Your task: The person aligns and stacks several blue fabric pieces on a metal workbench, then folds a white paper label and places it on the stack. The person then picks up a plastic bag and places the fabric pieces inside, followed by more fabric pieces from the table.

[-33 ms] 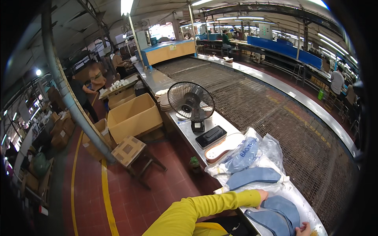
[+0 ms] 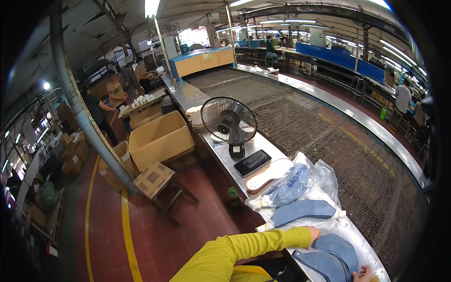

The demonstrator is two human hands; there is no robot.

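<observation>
Blue-grey shoe upper pieces [image 2: 336, 251] lie on the metal ledge at the lower right, their curved edges overlapping. My left hand [image 2: 314, 235], in a yellow-green sleeve, reaches across to their far left edge with its fingers closed on that rim. At their near right side, my right hand [image 2: 362, 273] grips the edge between thumb and fingers; the picture's rim cuts off part of it. Just beyond my left hand, another curved blue-grey piece [image 2: 303, 211] rests on crumpled clear plastic bags [image 2: 324, 183].
Along the ledge stand a black fan [image 2: 229, 121], a black case [image 2: 252, 163] and a pale sole [image 2: 268, 176]. A wide mesh conveyor [image 2: 300, 122] runs on the right. Left are a wooden stool [image 2: 154, 181], an open carton [image 2: 162, 138] and a slanting post [image 2: 89, 124]. People work farther off.
</observation>
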